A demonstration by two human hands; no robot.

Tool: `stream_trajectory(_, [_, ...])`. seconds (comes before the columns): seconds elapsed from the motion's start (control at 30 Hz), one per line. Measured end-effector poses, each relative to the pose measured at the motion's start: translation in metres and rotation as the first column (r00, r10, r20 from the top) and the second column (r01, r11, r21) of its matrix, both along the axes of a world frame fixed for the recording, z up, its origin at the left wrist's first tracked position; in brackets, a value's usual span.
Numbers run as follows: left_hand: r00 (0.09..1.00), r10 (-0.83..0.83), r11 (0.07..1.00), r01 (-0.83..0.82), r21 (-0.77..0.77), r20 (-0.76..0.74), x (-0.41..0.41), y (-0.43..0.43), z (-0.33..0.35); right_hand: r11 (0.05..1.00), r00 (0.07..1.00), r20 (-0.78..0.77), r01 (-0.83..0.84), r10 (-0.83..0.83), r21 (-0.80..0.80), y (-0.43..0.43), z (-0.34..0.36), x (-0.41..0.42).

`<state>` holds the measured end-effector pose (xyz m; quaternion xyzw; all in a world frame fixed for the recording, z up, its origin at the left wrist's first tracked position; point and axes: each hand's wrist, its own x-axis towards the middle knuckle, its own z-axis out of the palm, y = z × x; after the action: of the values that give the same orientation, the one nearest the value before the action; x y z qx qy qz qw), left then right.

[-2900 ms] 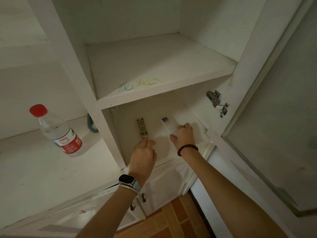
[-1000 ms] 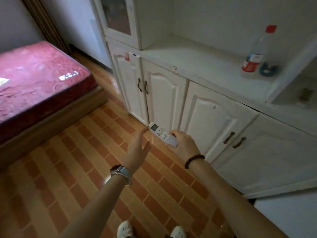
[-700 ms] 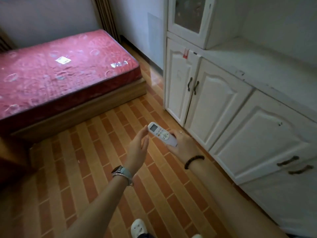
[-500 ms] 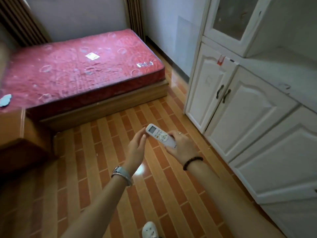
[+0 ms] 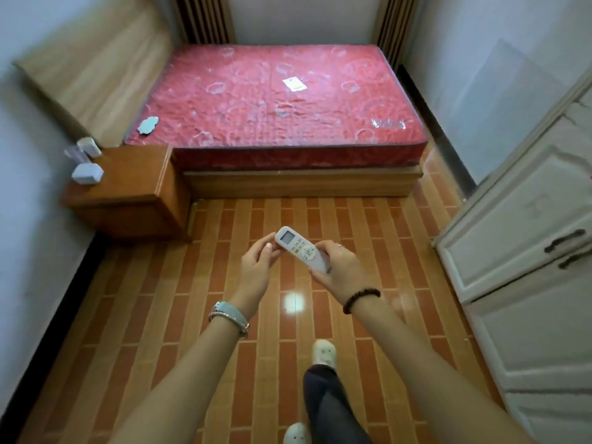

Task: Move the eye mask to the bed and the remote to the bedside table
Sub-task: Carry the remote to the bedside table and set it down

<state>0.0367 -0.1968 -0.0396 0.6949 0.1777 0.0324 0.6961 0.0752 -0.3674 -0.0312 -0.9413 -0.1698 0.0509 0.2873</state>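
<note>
A white remote (image 5: 300, 248) with a small screen is held in front of me above the tiled floor. My right hand (image 5: 339, 272) grips its lower end. My left hand (image 5: 256, 267) touches its upper end with the fingertips. A pale blue eye mask (image 5: 148, 125) lies on the near left corner of the red bed (image 5: 275, 104). The wooden bedside table (image 5: 134, 184) stands left of the bed, ahead and to my left.
Two white boxes (image 5: 87, 173) and a clear item sit at the bedside table's left edge. White cabinets (image 5: 528, 251) line the right side. A wooden headboard (image 5: 96, 68) runs along the left wall. A paper tag (image 5: 294, 83) lies on the mattress.
I took the remote from the cabinet shelf with my right hand and turned towards the bed. The left hand has come up to touch the remote; bed and bedside table now lie ahead.
</note>
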Motion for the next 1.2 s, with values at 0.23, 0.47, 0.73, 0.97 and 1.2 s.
stream_trajectory(0.23, [0.989,0.147,0.988,-0.146,0.054,-0.024,0.066,0.058,-0.007,0.984,0.984,-0.009,-0.177,0.177,0.007,0.063,-0.003,0.094])
stream_trajectory(0.47, [0.95,0.312,0.948,-0.309,0.077,-0.021,0.144,0.106,0.003,0.943,0.943,-0.016,-0.332,0.332,0.01,0.125,0.008,0.196])
stream_trajectory(0.73, [0.885,0.465,0.884,-0.463,0.064,-0.027,0.191,0.17,-0.002,0.871,0.87,-0.054,-0.491,0.491,0.003,0.207,0.009,0.271])
stream_trajectory(0.97, [0.843,0.535,0.845,-0.534,0.044,-0.046,0.243,0.249,-0.011,0.825,0.825,-0.057,-0.565,0.563,-0.017,0.298,0.003,0.333])
stream_trajectory(1.2, [0.816,0.576,0.817,-0.577,0.001,-0.045,0.308,0.336,-0.009,0.785,0.787,-0.075,-0.616,0.612,-0.059,0.394,0.01,0.404])
